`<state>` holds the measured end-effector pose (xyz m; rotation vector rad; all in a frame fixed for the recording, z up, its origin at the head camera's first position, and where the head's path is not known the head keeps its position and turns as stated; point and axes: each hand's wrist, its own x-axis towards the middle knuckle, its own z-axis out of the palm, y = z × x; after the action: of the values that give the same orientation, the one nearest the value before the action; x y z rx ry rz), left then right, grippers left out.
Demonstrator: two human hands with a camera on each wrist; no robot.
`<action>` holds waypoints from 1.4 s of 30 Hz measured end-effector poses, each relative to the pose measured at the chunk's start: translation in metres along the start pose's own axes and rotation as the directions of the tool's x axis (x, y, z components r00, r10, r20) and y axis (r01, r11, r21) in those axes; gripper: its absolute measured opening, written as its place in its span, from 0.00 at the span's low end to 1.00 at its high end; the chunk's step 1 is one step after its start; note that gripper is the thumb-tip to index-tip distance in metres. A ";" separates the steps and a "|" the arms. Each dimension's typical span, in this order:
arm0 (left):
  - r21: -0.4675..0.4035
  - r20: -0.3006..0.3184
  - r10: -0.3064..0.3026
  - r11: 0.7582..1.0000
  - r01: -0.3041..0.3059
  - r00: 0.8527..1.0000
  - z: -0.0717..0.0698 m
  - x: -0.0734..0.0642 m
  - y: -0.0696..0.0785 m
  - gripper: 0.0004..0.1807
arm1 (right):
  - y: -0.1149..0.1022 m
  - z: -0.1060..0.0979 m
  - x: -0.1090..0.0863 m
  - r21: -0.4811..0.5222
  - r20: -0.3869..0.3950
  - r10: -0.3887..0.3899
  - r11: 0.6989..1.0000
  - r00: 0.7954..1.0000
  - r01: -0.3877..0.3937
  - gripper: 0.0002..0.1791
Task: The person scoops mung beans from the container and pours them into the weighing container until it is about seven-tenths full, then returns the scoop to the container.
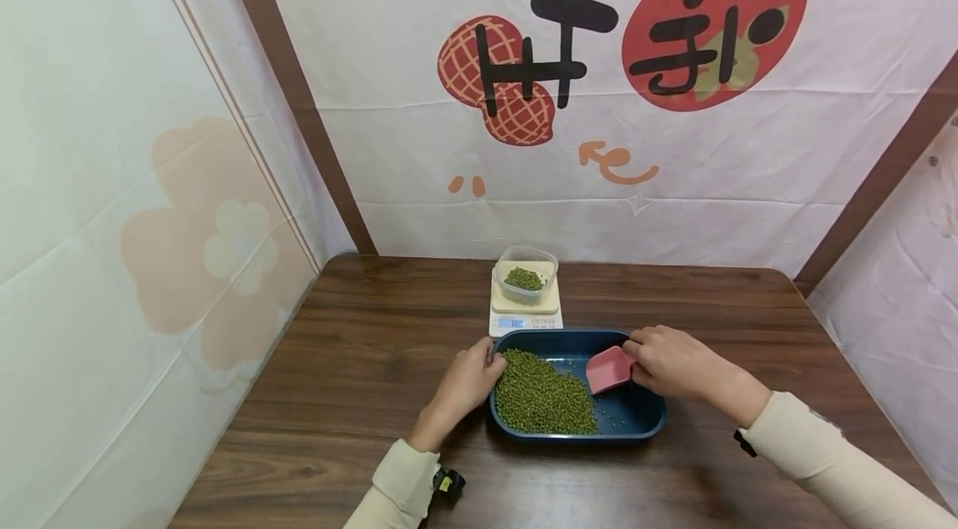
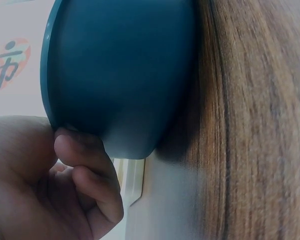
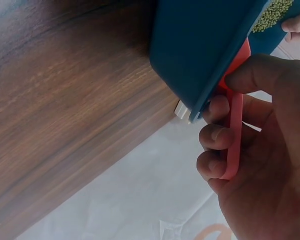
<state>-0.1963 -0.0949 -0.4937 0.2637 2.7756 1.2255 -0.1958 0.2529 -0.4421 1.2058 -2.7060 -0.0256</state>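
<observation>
A dark blue rectangular tray (image 1: 644, 421) stands on the table, with a heap of green mung beans (image 1: 542, 400) in its left part and a few scattered at its right. My left hand (image 1: 467, 375) grips the tray's rim at the far left corner; in the left wrist view its thumb and fingers close on the edge of the tray wall (image 2: 119, 65). My right hand (image 1: 669, 358) holds a pink scoop (image 1: 608, 369) by its handle at the tray's right end. Fingers wrap the scoop's handle (image 3: 234, 137) in the right wrist view. The scoop's bowl lies over the tray's bean-sparse side.
Just behind the tray, a kitchen scale (image 1: 554, 323) with a lit display bears a clear plastic container (image 1: 553, 269) holding some green beans (image 1: 524, 278). The brown wooden table (image 1: 359, 396) ends at a printed cloth backdrop (image 1: 404, 163), with cloth on both sides.
</observation>
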 end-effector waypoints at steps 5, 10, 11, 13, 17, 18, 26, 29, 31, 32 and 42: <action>0.004 0.003 0.003 1.000 -0.003 1.000 0.000 0.000 0.000 0.11 | -0.004 0.003 0.001 0.009 -0.015 -0.011 1.000 1.000 0.011 0.06; 0.009 0.007 -0.001 1.000 0.001 1.000 0.000 -0.001 0.001 0.12 | -0.006 0.005 0.004 0.016 -0.008 -0.009 1.000 1.000 0.010 0.06; 0.008 0.005 -0.001 1.000 0.001 1.000 0.000 -0.001 0.001 0.11 | -0.006 0.005 0.005 0.018 -0.004 -0.006 1.000 1.000 0.006 0.06; 0.006 0.002 0.000 1.000 0.000 1.000 0.000 0.000 0.001 0.11 | -0.007 0.005 0.007 0.021 0.000 0.001 1.000 1.000 -0.001 0.06; 0.017 -0.009 0.008 1.000 -0.008 1.000 0.000 0.000 0.001 0.11 | -0.009 0.005 0.011 0.029 -0.005 -0.007 1.000 1.000 0.007 0.05; 0.021 -0.011 0.011 1.000 -0.011 1.000 0.000 0.001 0.001 0.10 | -0.009 0.005 0.012 0.030 -0.007 -0.011 0.999 1.000 0.011 0.05; 0.024 -0.007 0.006 1.000 -0.006 1.000 0.000 0.001 0.000 0.11 | -0.014 0.005 0.015 0.026 -0.019 -0.031 0.999 0.999 0.032 0.06; 0.025 -0.008 0.009 1.000 -0.008 1.000 0.000 0.001 0.000 0.12 | -0.015 0.005 0.017 0.030 -0.016 -0.035 0.999 0.999 0.035 0.06; 0.023 -0.009 0.009 1.000 -0.009 1.000 0.000 0.000 0.000 0.12 | -0.016 0.005 0.018 0.030 -0.017 -0.036 0.999 0.999 0.037 0.06; 0.020 -0.009 0.008 1.000 -0.008 1.000 0.000 0.000 0.000 0.12 | -0.016 0.005 0.019 0.030 -0.018 -0.038 0.999 0.999 0.038 0.06; 0.014 -0.013 0.008 1.000 -0.007 1.000 0.000 0.000 0.000 0.11 | -0.020 0.003 0.024 0.029 -0.001 -0.057 0.998 0.998 0.057 0.05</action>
<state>-0.1958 -0.0950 -0.4939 0.2684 2.7974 1.2149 -0.1974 0.2213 -0.4435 1.2909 -2.6802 0.0062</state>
